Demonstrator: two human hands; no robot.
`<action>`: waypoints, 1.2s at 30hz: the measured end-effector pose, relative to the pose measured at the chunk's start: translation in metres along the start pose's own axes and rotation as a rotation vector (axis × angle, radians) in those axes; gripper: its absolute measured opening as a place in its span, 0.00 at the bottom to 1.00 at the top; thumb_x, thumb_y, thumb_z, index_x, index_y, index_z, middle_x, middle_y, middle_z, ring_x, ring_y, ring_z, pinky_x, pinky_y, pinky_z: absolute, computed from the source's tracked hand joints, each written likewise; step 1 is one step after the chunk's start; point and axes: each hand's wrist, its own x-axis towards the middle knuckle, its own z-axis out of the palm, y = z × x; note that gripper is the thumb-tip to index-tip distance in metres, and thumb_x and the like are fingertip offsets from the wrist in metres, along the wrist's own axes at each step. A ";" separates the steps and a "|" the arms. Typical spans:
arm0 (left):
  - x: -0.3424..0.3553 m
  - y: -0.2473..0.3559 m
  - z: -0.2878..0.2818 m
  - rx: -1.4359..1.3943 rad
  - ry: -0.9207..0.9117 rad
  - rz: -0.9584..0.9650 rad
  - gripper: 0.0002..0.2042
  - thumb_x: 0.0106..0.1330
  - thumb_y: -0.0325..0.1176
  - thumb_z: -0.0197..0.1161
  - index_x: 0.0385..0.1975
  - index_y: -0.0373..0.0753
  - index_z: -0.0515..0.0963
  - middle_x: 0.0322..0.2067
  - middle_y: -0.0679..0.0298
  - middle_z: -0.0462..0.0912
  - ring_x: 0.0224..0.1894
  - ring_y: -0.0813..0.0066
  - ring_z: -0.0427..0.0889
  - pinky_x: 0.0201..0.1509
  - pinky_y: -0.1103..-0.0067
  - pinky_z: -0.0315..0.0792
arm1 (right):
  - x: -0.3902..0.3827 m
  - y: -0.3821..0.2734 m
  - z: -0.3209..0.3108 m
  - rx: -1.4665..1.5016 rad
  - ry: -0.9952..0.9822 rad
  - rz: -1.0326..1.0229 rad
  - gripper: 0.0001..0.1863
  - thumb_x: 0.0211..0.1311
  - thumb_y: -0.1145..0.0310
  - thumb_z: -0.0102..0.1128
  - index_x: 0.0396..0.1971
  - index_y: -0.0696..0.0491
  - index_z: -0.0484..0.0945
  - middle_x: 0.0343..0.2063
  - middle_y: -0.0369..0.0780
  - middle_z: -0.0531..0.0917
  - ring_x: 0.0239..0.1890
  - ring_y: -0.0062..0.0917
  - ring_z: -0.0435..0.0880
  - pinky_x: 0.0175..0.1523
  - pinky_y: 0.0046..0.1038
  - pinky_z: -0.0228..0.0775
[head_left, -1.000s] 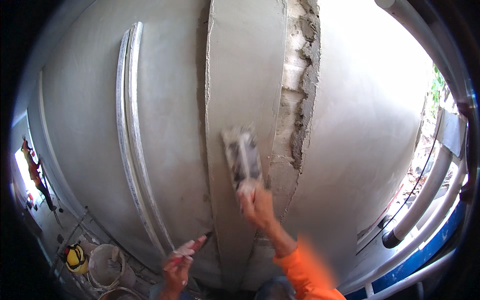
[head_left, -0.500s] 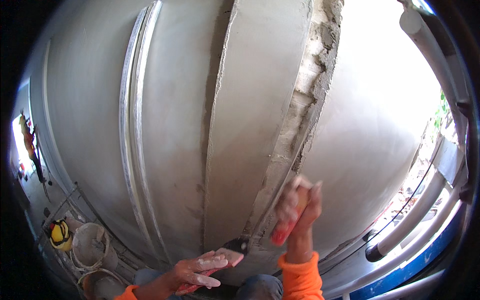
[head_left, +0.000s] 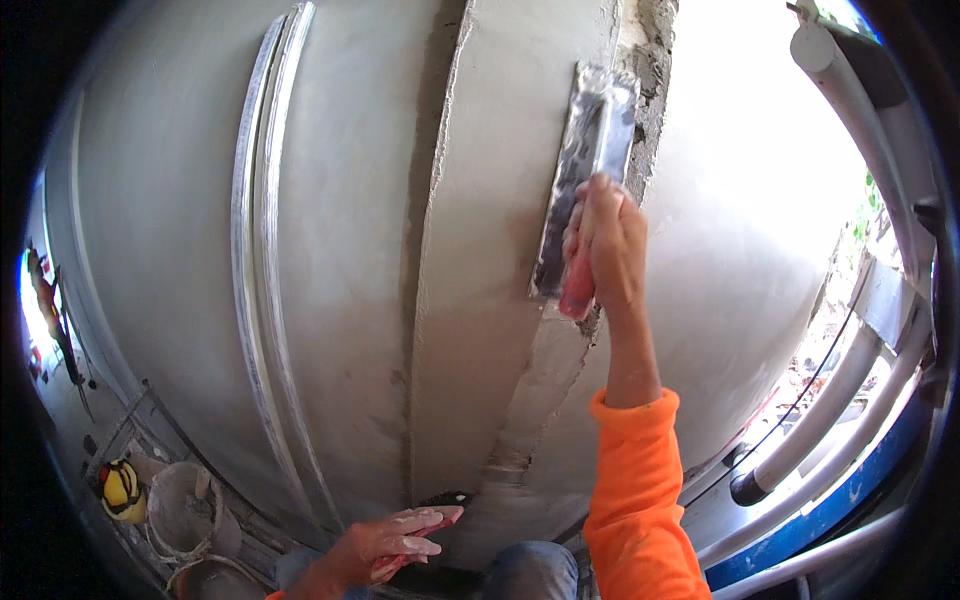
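Note:
My right hand [head_left: 617, 250] is closed round the red handle of a rectangular steel plastering trowel [head_left: 568, 170]. The trowel lies along the upper part of a rough mortar strip [head_left: 658, 75] on the grey plastered wall [head_left: 490, 240], its blade covering part of it. Low down near my knees, my left hand [head_left: 375, 548] grips a red-handled tool [head_left: 447, 515]. A bit of dark blade shows beyond those fingers; the tool's exact kind cannot be made out. Below the trowel, the strip [head_left: 535, 400] looks smoother, with a rough right edge.
Two long metal straightedges [head_left: 262, 200] stand against the wall at left. Mortar-stained buckets [head_left: 185, 515] and a yellow-and-black object [head_left: 122, 490] sit at lower left. Thick pale pipes [head_left: 820, 430] and a blue beam [head_left: 820, 530] run along the right side.
My right hand has moved up the wall with the trowel, whose blade now faces me over the strip. My left hand has shifted slightly left and down.

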 end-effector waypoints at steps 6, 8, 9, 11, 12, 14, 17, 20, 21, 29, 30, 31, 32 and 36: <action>-0.008 0.013 -0.009 0.244 0.029 0.113 0.19 0.60 0.10 0.68 0.48 0.38 0.85 0.71 0.50 0.73 0.69 0.45 0.77 0.71 0.58 0.74 | -0.109 0.097 0.012 -0.079 -0.020 0.087 0.17 0.79 0.57 0.56 0.44 0.58 0.78 0.19 0.35 0.79 0.20 0.18 0.78 0.26 0.25 0.71; -0.014 0.020 -0.009 0.295 0.073 0.053 0.20 0.59 0.09 0.67 0.48 0.38 0.85 0.69 0.49 0.75 0.69 0.46 0.78 0.68 0.60 0.77 | -0.153 0.120 0.022 -0.157 -0.033 0.111 0.18 0.75 0.56 0.60 0.46 0.59 0.80 0.20 0.36 0.82 0.22 0.18 0.83 0.29 0.26 0.75; -0.016 0.023 -0.009 0.299 0.093 0.029 0.20 0.59 0.08 0.67 0.47 0.37 0.85 0.69 0.48 0.76 0.69 0.46 0.78 0.67 0.61 0.78 | -0.172 0.127 0.027 -0.212 -0.028 0.150 0.19 0.75 0.56 0.60 0.47 0.59 0.80 0.21 0.37 0.83 0.23 0.19 0.84 0.30 0.26 0.76; -0.019 0.027 -0.010 0.341 0.130 0.022 0.20 0.59 0.08 0.66 0.47 0.38 0.85 0.66 0.48 0.78 0.68 0.46 0.78 0.64 0.63 0.80 | -0.198 0.129 0.029 -0.205 -0.100 0.149 0.19 0.74 0.56 0.61 0.48 0.59 0.80 0.20 0.36 0.83 0.23 0.19 0.84 0.31 0.26 0.76; -0.020 0.028 -0.011 0.350 0.153 -0.006 0.20 0.59 0.08 0.66 0.47 0.38 0.85 0.65 0.47 0.79 0.68 0.46 0.79 0.63 0.64 0.81 | -0.200 0.126 0.029 -0.231 -0.134 0.252 0.19 0.74 0.56 0.61 0.48 0.59 0.80 0.20 0.36 0.83 0.23 0.19 0.83 0.31 0.26 0.76; -0.020 0.026 -0.014 0.358 0.204 0.015 0.19 0.60 0.09 0.66 0.47 0.38 0.85 0.64 0.48 0.80 0.68 0.46 0.79 0.64 0.64 0.81 | -0.185 0.114 0.024 -0.170 -0.022 0.101 0.19 0.75 0.56 0.61 0.48 0.59 0.80 0.20 0.36 0.83 0.22 0.19 0.83 0.30 0.26 0.76; -0.020 0.018 -0.018 0.363 0.296 0.049 0.07 0.68 0.19 0.67 0.43 0.36 0.86 0.61 0.47 0.83 0.63 0.50 0.83 0.63 0.63 0.80 | -0.124 0.089 0.007 -0.076 0.070 0.051 0.19 0.77 0.56 0.59 0.47 0.60 0.79 0.19 0.35 0.82 0.20 0.17 0.81 0.28 0.25 0.74; -0.018 0.012 -0.023 0.429 0.336 0.063 0.03 0.72 0.26 0.69 0.41 0.36 0.86 0.59 0.46 0.85 0.60 0.53 0.86 0.62 0.62 0.81 | -0.081 0.066 0.000 0.018 0.083 0.068 0.21 0.78 0.55 0.58 0.46 0.62 0.79 0.18 0.33 0.80 0.17 0.15 0.77 0.25 0.25 0.71; -0.018 0.011 -0.024 0.458 0.343 0.084 0.04 0.72 0.28 0.69 0.41 0.36 0.86 0.58 0.45 0.85 0.59 0.53 0.87 0.61 0.63 0.81 | -0.077 0.063 -0.001 0.040 0.077 0.063 0.21 0.78 0.55 0.58 0.45 0.62 0.79 0.17 0.32 0.79 0.17 0.15 0.77 0.24 0.25 0.71; -0.029 0.022 -0.021 0.430 0.372 -0.008 0.05 0.69 0.29 0.72 0.39 0.37 0.85 0.57 0.44 0.85 0.60 0.52 0.86 0.62 0.63 0.80 | -0.190 0.151 0.013 -0.225 -0.095 0.067 0.15 0.73 0.60 0.62 0.44 0.59 0.80 0.18 0.41 0.82 0.20 0.29 0.85 0.30 0.33 0.76; -0.030 0.021 -0.021 0.479 0.373 0.006 0.05 0.69 0.27 0.72 0.40 0.37 0.84 0.58 0.44 0.85 0.61 0.51 0.86 0.63 0.63 0.80 | -0.212 0.165 0.016 -0.240 -0.125 0.054 0.14 0.71 0.62 0.64 0.44 0.58 0.80 0.19 0.43 0.83 0.22 0.34 0.86 0.32 0.35 0.78; -0.032 0.019 -0.021 0.451 0.397 0.039 0.05 0.70 0.29 0.71 0.40 0.36 0.84 0.57 0.42 0.85 0.60 0.51 0.86 0.63 0.63 0.80 | -0.236 0.175 0.017 -0.293 -0.201 0.109 0.14 0.70 0.61 0.66 0.45 0.57 0.80 0.23 0.45 0.84 0.26 0.38 0.88 0.35 0.37 0.78; -0.035 0.016 -0.019 0.415 0.452 0.065 0.06 0.71 0.32 0.71 0.39 0.36 0.84 0.56 0.41 0.85 0.59 0.52 0.86 0.63 0.63 0.79 | -0.257 0.181 0.018 -0.340 -0.271 0.189 0.15 0.69 0.60 0.68 0.45 0.55 0.80 0.26 0.47 0.85 0.30 0.42 0.89 0.38 0.39 0.79; -0.040 0.003 -0.020 0.534 0.614 0.063 0.12 0.75 0.39 0.67 0.42 0.36 0.80 0.56 0.37 0.84 0.61 0.50 0.84 0.65 0.62 0.77 | -0.315 0.171 0.011 -0.283 -0.419 0.187 0.21 0.63 0.53 0.76 0.45 0.52 0.81 0.35 0.48 0.85 0.37 0.45 0.88 0.43 0.41 0.80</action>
